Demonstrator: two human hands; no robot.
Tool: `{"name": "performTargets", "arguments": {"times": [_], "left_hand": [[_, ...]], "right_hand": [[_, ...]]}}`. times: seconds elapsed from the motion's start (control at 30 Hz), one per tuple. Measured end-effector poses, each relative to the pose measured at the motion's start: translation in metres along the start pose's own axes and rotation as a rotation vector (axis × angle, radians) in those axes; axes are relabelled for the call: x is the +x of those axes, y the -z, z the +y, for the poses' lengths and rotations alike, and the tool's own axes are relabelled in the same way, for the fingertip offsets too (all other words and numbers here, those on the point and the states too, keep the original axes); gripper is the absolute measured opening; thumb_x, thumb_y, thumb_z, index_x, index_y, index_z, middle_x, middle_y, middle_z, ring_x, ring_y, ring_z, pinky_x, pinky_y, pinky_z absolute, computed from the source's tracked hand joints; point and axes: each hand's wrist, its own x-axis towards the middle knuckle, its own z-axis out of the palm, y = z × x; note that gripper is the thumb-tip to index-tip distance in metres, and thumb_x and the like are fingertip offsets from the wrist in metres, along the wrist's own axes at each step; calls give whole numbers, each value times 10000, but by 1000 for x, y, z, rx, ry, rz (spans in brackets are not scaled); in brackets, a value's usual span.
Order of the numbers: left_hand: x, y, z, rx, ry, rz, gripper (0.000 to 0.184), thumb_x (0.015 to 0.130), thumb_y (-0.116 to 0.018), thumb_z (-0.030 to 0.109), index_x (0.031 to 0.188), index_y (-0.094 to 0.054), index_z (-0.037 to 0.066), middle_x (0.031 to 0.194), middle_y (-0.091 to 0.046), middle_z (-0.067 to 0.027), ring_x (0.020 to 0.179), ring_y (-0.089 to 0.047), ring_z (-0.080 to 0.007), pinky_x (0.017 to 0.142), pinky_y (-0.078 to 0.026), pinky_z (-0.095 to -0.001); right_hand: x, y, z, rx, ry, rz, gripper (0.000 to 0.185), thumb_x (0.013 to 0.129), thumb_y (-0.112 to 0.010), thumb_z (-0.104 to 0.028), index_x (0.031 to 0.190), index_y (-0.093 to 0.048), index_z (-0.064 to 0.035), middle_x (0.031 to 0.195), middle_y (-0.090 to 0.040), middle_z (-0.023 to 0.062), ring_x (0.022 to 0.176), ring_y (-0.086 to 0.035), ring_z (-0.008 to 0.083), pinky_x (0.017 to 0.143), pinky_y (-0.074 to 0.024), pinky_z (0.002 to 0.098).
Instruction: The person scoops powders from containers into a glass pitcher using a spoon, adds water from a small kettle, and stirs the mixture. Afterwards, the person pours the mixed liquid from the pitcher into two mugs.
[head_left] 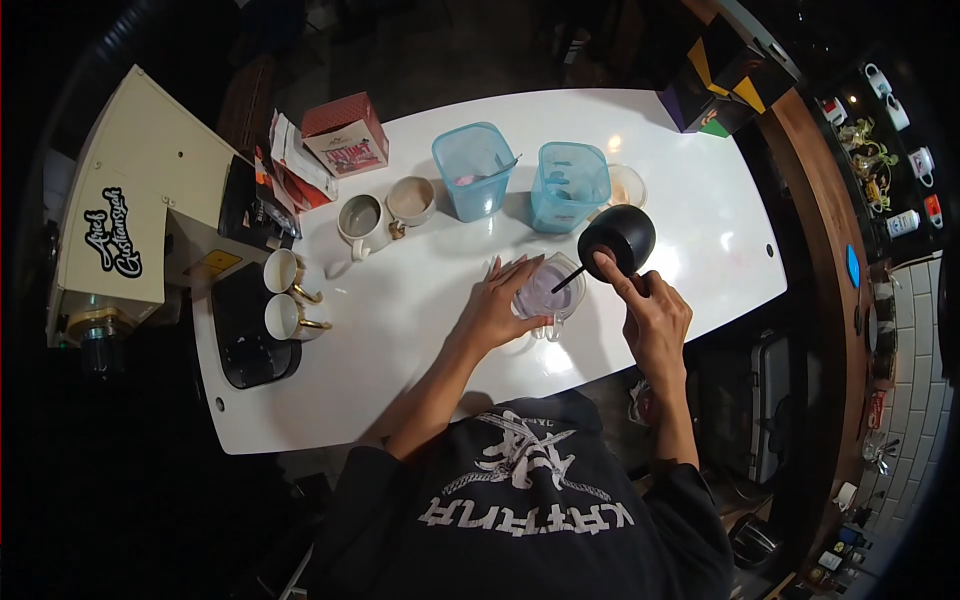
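Note:
My left hand [500, 303] is wrapped round the left side of a clear glass mug [567, 297] on the white table, steadying it. The mug's handle points toward me, and its contents look pale and hard to make out. In my right hand [655, 315] is a rounded black kettle [618, 240], held by its near side with a finger stretched along it. The kettle's thin black spout [568, 280] reaches down to the left over the mug's opening. Whether liquid is flowing cannot be seen. Most of the kettle's handle is hidden by my fingers.
Beyond my hands stand two blue plastic containers [470, 198], one holding a utensil. Two ceramic cups [362, 215] and a pink box [345, 135] are at the back left. White mugs with gold handles [283, 318] sit by a black tray [240, 365] near a cream machine [125, 200].

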Motion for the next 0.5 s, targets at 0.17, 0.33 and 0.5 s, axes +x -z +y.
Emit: {"name": "performTargets", "arguments": {"times": [0.17, 0.33, 0.5], "left_hand": [[0, -6, -9, 3, -22, 9, 999, 687, -904, 424, 1511, -464, 69, 1491, -546, -165, 1429, -460, -361, 1234, -237, -582], [2, -6, -9, -5, -39, 4, 1003, 671, -914, 406, 1506, -471, 68, 1492, -545, -167, 1432, -454, -370, 1226, -235, -607], [2, -6, -10, -4, -38, 10, 1006, 661, -924, 390, 1501, -476, 67, 1486, -556, -152, 1420, -471, -371, 1224, -239, -609]], "right_hand": [[1, 4, 1, -32, -38, 7, 799, 778, -650, 37, 1402, -608, -460, 764, -558, 14, 616, -583, 172, 542, -501, 342], [-8, 1, 1, -24, -22, -4, 802, 781, -644, 43, 1401, -607, -464, 763, -570, 16, 613, -585, 168, 548, -506, 343], [-13, 1, 1, -44, -32, -18, 803, 780, -639, 49, 1400, -610, -460, 766, -580, 23, 609, -583, 172, 556, -509, 342]]}}
